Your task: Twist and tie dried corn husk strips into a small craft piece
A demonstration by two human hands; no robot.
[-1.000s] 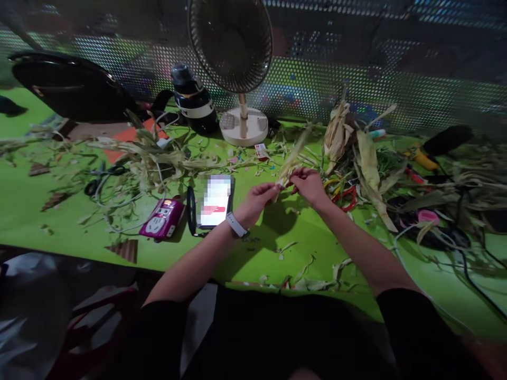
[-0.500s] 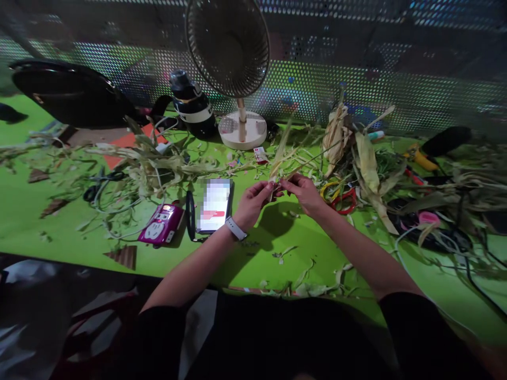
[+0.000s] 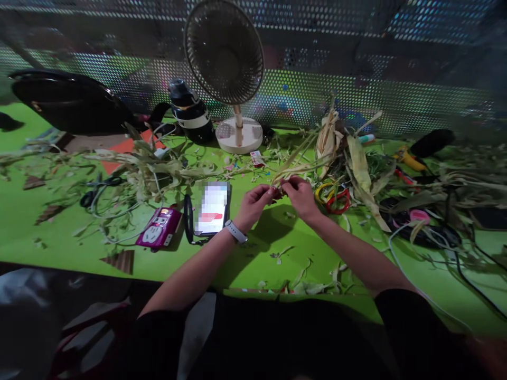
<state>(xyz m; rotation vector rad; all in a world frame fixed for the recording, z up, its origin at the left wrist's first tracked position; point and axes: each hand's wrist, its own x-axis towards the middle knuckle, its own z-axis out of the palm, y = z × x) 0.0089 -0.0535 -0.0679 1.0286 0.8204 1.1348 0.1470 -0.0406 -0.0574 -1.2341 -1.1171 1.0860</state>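
Pale strips of corn husk [image 3: 292, 160] fan upward and away from between my fingertips. My left hand [image 3: 254, 205], with a white band on its wrist, pinches their lower end. Close beside it, my right hand [image 3: 300, 197] is closed in a pinch on the same strips; the exact spot where they meet is partly hidden by the fingers. Both hands hover over the green table [image 3: 295, 232]. Just right of my right hand lie red scissor-like handles [image 3: 339, 202] and a yellow pair [image 3: 324, 193]. A bundled dry husk [image 3: 328, 138] stands behind them.
A lit phone [image 3: 214, 208] and a purple power socket box [image 3: 159, 228] lie to the left. Behind are a fan [image 3: 238, 138], a dark bottle [image 3: 193, 119] and a black bag [image 3: 73, 103]. Husk scraps [image 3: 158, 169] and cables [image 3: 467, 277] spread across both sides.
The husk strips now lean further right and lie lower. My fingertips have shifted slightly and stay close together. The whole view has moved a little.
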